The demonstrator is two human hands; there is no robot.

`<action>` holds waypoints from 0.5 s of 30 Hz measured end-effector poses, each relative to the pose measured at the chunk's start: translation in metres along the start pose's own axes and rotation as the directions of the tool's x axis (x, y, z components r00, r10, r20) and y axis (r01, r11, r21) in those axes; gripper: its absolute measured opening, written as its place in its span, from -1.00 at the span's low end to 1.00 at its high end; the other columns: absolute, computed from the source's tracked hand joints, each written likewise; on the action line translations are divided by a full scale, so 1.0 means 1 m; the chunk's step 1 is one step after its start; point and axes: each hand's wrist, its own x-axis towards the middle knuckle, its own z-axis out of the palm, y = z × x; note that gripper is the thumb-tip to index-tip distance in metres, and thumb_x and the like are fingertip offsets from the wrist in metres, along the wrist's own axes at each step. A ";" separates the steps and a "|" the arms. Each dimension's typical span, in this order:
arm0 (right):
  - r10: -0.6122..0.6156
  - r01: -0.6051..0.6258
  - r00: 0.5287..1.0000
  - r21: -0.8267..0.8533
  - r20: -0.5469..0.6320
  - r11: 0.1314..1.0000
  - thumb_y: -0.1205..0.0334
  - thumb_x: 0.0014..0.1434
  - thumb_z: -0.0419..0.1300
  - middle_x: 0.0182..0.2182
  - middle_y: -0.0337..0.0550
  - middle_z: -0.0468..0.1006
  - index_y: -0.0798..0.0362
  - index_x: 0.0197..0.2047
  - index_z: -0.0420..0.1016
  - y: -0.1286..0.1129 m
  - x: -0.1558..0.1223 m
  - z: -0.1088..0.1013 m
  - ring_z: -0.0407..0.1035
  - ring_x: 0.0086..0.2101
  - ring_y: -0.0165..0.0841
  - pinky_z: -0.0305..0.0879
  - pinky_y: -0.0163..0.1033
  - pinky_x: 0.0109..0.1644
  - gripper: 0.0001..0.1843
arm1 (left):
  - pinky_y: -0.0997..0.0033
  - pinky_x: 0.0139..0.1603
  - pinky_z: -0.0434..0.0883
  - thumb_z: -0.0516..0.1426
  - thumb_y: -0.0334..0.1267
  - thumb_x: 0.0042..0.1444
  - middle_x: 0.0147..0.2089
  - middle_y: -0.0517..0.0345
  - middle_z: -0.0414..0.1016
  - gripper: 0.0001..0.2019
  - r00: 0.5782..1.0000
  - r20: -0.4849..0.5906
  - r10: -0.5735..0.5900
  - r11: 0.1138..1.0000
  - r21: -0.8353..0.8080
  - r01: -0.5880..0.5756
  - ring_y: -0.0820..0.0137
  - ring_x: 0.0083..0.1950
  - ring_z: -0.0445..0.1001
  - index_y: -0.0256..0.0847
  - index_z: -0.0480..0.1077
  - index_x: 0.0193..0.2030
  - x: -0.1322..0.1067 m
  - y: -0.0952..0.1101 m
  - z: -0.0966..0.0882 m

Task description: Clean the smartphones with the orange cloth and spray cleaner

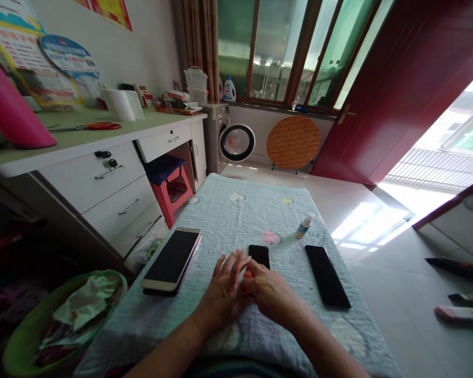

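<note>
In the head view, my left hand (223, 291) lies low over the cloth-covered table, its fingers stretched out and slightly apart. My right hand (270, 291) is closed around a small orange object (249, 274), mostly hidden by the fingers, so its kind cannot be made out. The two hands meet in front of me. Just beyond them a black phone (260, 254) lies flat, its near part covered by my hands. To the left rests a gold-framed phone (174, 258) on top of another device. Another black phone (328, 276) lies to the right.
A small white spray bottle (304, 227) stands behind the right phone on the pale blue quilted cloth (236, 220). Left of the table are a green bin (19, 336) with crumpled paper, a red stool (169, 194) and a desk (98, 181). A washing machine with its door (237, 143) ajar stands farther off.
</note>
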 end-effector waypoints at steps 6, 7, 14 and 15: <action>0.014 -0.014 1.000 0.015 0.008 1.000 0.38 0.25 0.06 -0.04 -0.15 0.44 -0.07 -0.19 0.57 -0.007 -0.006 0.001 0.30 -0.15 -0.31 0.13 -0.30 -0.25 -0.73 | -0.31 0.32 0.04 0.12 -0.34 0.20 0.22 -0.19 0.39 -0.02 0.998 0.070 -0.005 0.992 -0.124 0.013 0.10 0.32 0.28 -0.21 -0.65 0.43 0.002 0.001 -0.002; 0.014 -0.014 1.000 0.009 0.003 1.000 0.37 0.25 0.07 -0.06 -0.16 0.44 -0.08 -0.19 0.58 -0.006 -0.005 0.001 0.29 -0.16 -0.31 0.12 -0.30 -0.27 -0.74 | -0.31 0.32 0.05 0.13 -0.34 0.19 0.24 -0.20 0.37 -0.01 0.997 0.074 -0.003 0.992 -0.122 0.012 0.09 0.31 0.28 -0.20 -0.63 0.43 0.002 0.000 -0.001; 0.020 -0.022 0.999 -0.069 -0.033 0.997 0.27 0.23 0.16 -0.21 -0.19 0.40 -0.05 -0.29 0.56 0.009 0.009 0.001 0.27 -0.24 -0.34 0.02 -0.30 -0.37 -0.86 | -0.27 0.25 0.22 0.22 -0.33 0.09 0.35 -0.32 0.10 -0.01 1.000 -0.024 -0.018 0.999 -0.050 0.016 -0.06 0.37 0.12 -0.21 -0.42 0.45 -0.003 -0.005 0.008; 0.024 -0.027 0.999 -0.079 -0.038 0.997 0.27 0.23 0.16 -0.22 -0.18 0.39 -0.04 -0.30 0.56 0.011 0.012 0.000 0.27 -0.25 -0.34 0.00 -0.30 -0.38 -0.86 | -0.27 0.25 0.22 0.23 -0.32 0.08 0.34 -0.32 0.09 -0.02 0.999 -0.045 -0.021 0.999 -0.050 0.019 -0.09 0.38 0.09 -0.23 -0.38 0.45 -0.004 -0.005 0.009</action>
